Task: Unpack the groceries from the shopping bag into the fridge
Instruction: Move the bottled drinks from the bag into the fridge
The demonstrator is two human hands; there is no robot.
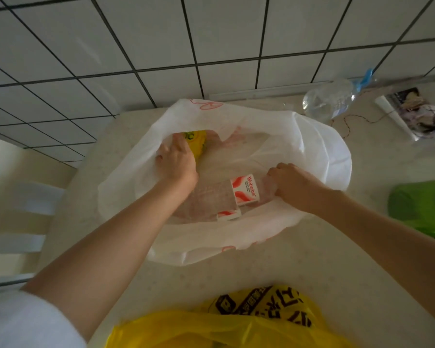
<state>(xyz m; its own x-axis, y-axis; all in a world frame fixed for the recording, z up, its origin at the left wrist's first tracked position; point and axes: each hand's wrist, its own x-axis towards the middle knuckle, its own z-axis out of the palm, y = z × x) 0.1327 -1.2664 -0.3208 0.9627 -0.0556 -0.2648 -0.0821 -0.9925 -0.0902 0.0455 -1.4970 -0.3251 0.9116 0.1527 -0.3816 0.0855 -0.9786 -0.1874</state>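
A home kitchen: white tiled wall (161, 41), pale countertop (312, 259), plastic grocery bags (324, 146) on it.

A white shopping bag (319, 146) is seen lying open on a pale table (274, 272). Inside it, a yellow item (199, 141) is gripped by the left hand (178, 162) at the far side. A clear water bottle (246, 192) with a red and white label is held near its top by the right hand (294, 184); a second similar label (229, 214) is visible just beside it (the rest cannot be made out). A yellow plastic bag (236, 327) is placed at the near edge. A clear empty bottle (329, 99), a green object (422, 207) and a wrapped packet (417, 111) are found to the right, before a tiled wall (136, 33).
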